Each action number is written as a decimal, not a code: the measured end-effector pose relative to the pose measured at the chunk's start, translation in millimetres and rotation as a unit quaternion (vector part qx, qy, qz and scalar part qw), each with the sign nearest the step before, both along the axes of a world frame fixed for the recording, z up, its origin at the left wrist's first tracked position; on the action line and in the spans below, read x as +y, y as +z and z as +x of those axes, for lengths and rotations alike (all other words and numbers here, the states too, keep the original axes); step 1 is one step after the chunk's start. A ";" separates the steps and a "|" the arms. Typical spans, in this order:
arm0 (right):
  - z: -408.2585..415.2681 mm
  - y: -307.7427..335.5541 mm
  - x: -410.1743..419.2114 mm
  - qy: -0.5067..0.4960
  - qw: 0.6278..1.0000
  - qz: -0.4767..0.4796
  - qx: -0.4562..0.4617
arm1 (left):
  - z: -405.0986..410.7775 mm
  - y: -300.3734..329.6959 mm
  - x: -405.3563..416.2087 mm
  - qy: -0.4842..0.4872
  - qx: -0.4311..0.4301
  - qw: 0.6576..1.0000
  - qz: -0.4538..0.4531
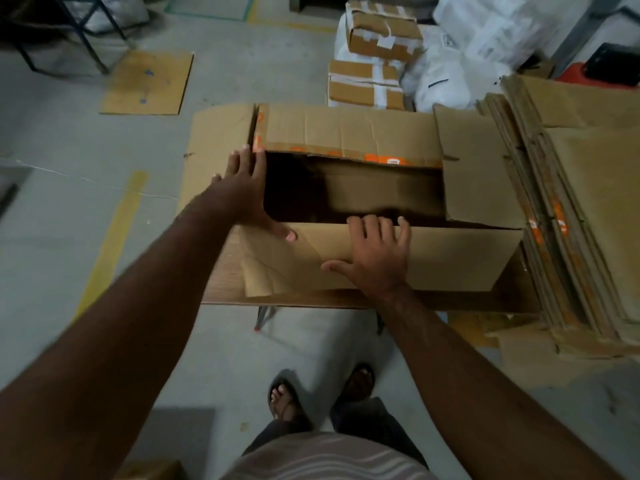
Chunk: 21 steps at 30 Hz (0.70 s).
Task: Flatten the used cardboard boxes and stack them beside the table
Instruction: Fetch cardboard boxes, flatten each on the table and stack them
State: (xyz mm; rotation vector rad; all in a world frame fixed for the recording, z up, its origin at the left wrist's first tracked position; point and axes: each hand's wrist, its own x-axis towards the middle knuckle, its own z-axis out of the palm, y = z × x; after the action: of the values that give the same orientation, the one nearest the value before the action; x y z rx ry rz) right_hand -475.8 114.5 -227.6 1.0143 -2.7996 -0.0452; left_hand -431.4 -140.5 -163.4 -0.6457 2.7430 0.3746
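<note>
Concrete-floored storeroom: left hand [247,199] and right hand [375,252], fingers spread flat, should press the open box [433,258] evenly down onto the table [225,289].

The grey concrete floor [69,140] runs under everything, marked with yellow tape stripes [114,244]. Beyond the small wooden table [225,271], taped parcels [381,32] sit against white sacks [491,32]. Left of the table a loose cardboard sheet [147,83] lies flat, with a dark metal frame [83,32] behind it. The light is dim.
</note>
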 end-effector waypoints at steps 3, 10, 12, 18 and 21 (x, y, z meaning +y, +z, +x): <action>-14.3 18.2 0.7 0.015 0.997 0.013 -0.070 | 5.5 -10.0 -8.2 0.040 0.039 0.997 0.045; -47.5 46.3 30.5 -0.082 0.981 -0.073 -0.159 | 17.2 -14.7 -15.7 0.010 0.075 0.997 0.024; -63.7 49.7 41.7 -0.116 0.974 -0.057 -0.188 | 16.6 -13.1 -15.4 0.012 0.062 0.998 0.015; -70.9 61.1 57.5 -0.080 0.984 -0.053 -0.151 | -26.1 14.1 50.6 0.038 0.051 0.998 -0.026; -85.0 72.8 70.6 -0.085 0.990 -0.070 -0.093 | -56.1 28.0 121.5 0.061 0.105 0.993 -0.004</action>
State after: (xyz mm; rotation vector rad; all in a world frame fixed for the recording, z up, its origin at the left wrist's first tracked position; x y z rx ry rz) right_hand -560.9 185.1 -154.9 0.7844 -2.9984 0.2347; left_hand -487.5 -18.9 -135.4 -0.8229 2.9115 0.4855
